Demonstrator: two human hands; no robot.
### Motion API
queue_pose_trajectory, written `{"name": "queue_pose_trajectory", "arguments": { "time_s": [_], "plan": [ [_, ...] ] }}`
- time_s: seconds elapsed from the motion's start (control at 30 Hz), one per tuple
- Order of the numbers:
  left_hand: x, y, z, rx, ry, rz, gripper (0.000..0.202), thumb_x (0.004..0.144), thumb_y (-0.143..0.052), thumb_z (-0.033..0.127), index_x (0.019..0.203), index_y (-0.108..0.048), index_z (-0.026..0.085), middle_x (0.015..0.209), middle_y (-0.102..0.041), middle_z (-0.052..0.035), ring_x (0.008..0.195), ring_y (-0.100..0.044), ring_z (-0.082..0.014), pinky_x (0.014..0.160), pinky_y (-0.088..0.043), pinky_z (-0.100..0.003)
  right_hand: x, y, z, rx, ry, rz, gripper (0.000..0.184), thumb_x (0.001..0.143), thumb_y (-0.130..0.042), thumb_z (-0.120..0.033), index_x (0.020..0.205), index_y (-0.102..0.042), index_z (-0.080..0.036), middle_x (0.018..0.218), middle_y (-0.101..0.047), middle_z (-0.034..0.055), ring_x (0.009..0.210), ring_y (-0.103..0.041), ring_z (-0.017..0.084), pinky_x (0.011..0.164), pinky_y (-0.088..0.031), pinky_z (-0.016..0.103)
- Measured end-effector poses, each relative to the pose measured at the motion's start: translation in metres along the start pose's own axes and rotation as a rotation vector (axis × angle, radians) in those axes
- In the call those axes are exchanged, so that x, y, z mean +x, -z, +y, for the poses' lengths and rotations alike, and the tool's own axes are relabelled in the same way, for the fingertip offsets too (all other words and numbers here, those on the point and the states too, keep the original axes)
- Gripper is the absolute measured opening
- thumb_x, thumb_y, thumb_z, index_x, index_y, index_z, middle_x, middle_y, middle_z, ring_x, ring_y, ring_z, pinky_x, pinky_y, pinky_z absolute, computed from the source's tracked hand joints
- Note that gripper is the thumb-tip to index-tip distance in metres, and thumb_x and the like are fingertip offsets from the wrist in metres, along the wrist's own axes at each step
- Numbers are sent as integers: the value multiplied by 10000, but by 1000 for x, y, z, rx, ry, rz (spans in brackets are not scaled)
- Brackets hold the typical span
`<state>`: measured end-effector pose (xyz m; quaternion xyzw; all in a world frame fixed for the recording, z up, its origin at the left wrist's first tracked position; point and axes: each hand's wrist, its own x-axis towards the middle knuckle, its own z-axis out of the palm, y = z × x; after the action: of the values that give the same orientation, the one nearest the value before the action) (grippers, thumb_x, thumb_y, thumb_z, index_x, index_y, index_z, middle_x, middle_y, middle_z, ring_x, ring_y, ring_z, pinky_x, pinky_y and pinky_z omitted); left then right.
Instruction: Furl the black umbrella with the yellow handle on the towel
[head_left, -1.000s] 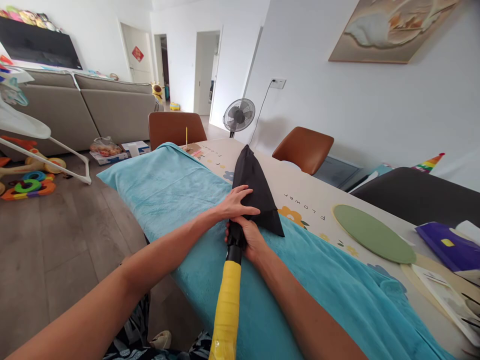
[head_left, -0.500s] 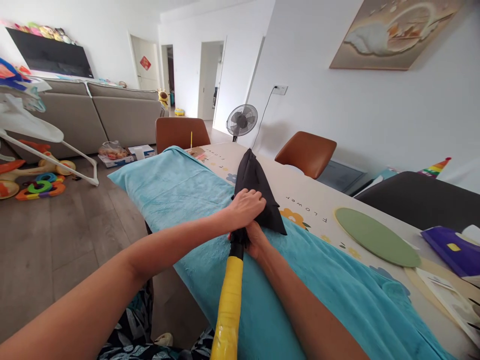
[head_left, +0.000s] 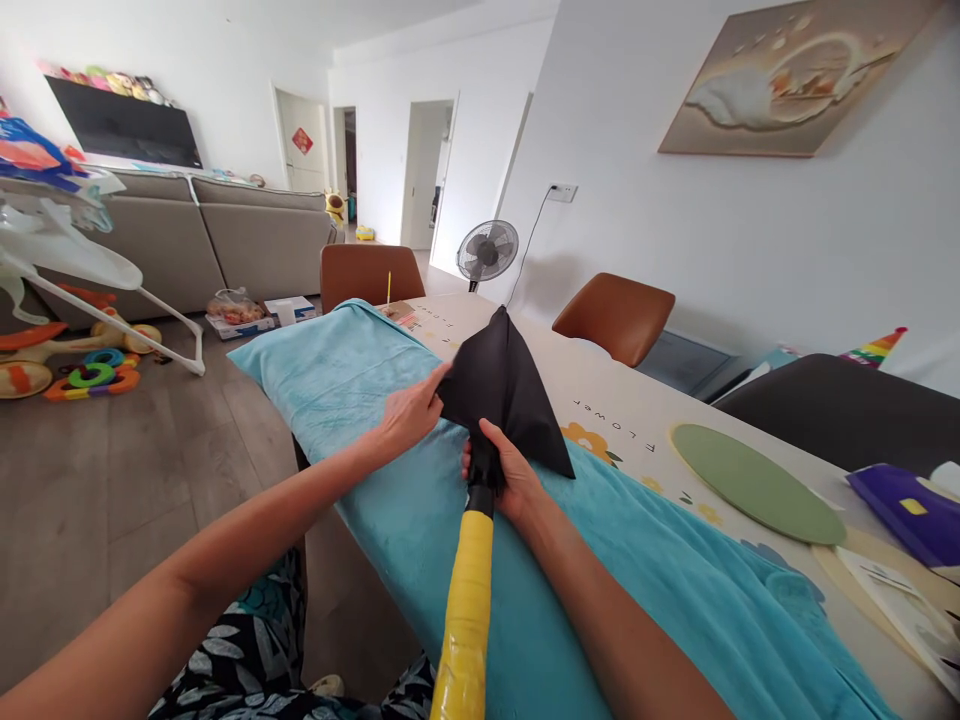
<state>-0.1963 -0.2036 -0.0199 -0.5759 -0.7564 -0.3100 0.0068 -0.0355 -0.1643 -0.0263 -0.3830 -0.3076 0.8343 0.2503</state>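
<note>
A black umbrella (head_left: 501, 385) with a yellow-wrapped handle (head_left: 466, 610) lies lengthwise ahead of me, its tip pointing away and its canopy in loose folds. My right hand (head_left: 514, 472) is wrapped round the gathered black part just above the handle, thumb on top. At the canopy's left edge, my left hand (head_left: 412, 410) pinches a fold of the black fabric and holds it out to the side. Beneath the umbrella, a light blue cloth (head_left: 352, 370) covers the near side of the table. The fingers of my right hand are partly hidden behind the umbrella.
The flower-patterned table (head_left: 592, 400) carries a green oval mat (head_left: 754, 480) and a purple packet (head_left: 904, 510) on the right. Brown chairs (head_left: 615, 315) and a fan (head_left: 487, 250) stand beyond it. Toys (head_left: 94, 375) and a white-legged frame (head_left: 172, 330) occupy the floor at left.
My left hand has moved left from on top of the folded umbrella to the canopy's edge, pulling a fold outward. The canopy now spreads wider; my right hand keeps its hold.
</note>
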Motion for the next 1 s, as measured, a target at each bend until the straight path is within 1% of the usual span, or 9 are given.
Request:
{"name": "queue_pose_trajectory", "arguments": {
  "time_s": [0.1, 0.17, 0.27, 0.37, 0.47, 0.57, 0.67, 0.8, 1.0],
  "plan": [
    [0, -2, -13, -83, 157, -23, 579, 821, -361, 241, 1386, -236, 259, 810, -611, -30, 689, -573, -190, 624, -406, -280, 0, 0, 0, 2, 6, 18, 221, 782, -591, -337, 736, -538, -128, 537, -562, 2, 421, -529, 114, 380, -483, 246],
    [2, -2, -16, -120, 181, 16, 587, 817, -364, 249, 1386, -222, 265, 800, -602, -24, 662, -566, -186, 601, -403, -277, 0, 0, 1, -7, 10, 34, 190, 777, -595, -303, 734, -536, -127, 533, -565, 3, 421, -532, 115, 377, -484, 240],
    [2, -2, -16, -103, 150, 29, 578, 822, -360, 245, 1385, -237, 285, 805, -607, -20, 664, -568, -182, 604, -402, -271, -1, -1, 1, -14, 21, 48, 155, 774, -585, -272, 726, -529, -135, 513, -559, -1, 406, -524, 111, 366, -477, 227],
    [-4, -3, -14, -29, 59, 33, 559, 837, -337, 222, 1383, -266, 315, 915, -625, -21, 767, -581, -186, 670, -410, -268, -1, 0, 1, -14, 38, 40, 144, 769, -573, -249, 695, -518, -139, 480, -548, 0, 382, -508, 110, 366, -478, 228],
    [-9, -5, -14, 48, -26, 35, 540, 851, -312, 196, 1372, -304, 335, 964, -620, -21, 821, -577, -178, 717, -411, -261, -1, 1, 2, 5, 38, 38, 138, 762, -570, -233, 682, -519, -134, 491, -575, 22, 424, -555, 128, 449, -531, 256],
    [-9, -7, -17, 52, -44, 31, 521, 854, -314, 190, 1348, -350, 352, 1002, -625, -15, 841, -584, -177, 740, -419, -268, -1, 0, 1, 43, 33, 46, 84, 762, -558, -196, 730, -538, -121, 565, -627, 51, 511, -616, 150, 534, -560, 280],
    [-7, -7, -19, 2, -26, 40, 525, 851, -327, 193, 1356, -339, 334, 1161, -590, -9, 953, -574, -192, 781, -425, -280, -1, -1, 0, 1, -14, 65, 79, 771, -546, -198, 745, -528, -126, 573, -635, 64, 476, -607, 154, 438, -521, 249],
    [-7, -8, -18, 9, 23, -3, 535, 841, -347, 193, 1361, -330, 319, 1163, -600, -7, 972, -578, -203, 813, -427, -303, -1, -2, -3, -21, -33, 131, 122, 759, -559, -179, 685, -464, -155, 448, -539, 0, 368, -514, 112, 369, -468, 212],
    [-11, -9, -13, 26, -5, 25, 534, 846, -347, 201, 1359, -321, 346, 1214, -567, 15, 999, -571, -191, 814, -422, -282, 3, 7, -5, -55, -27, 34, 195, 759, -568, -255, 652, -420, -183, 404, -467, -30, 324, -450, 98, 298, -375, 181]
  ]
}}
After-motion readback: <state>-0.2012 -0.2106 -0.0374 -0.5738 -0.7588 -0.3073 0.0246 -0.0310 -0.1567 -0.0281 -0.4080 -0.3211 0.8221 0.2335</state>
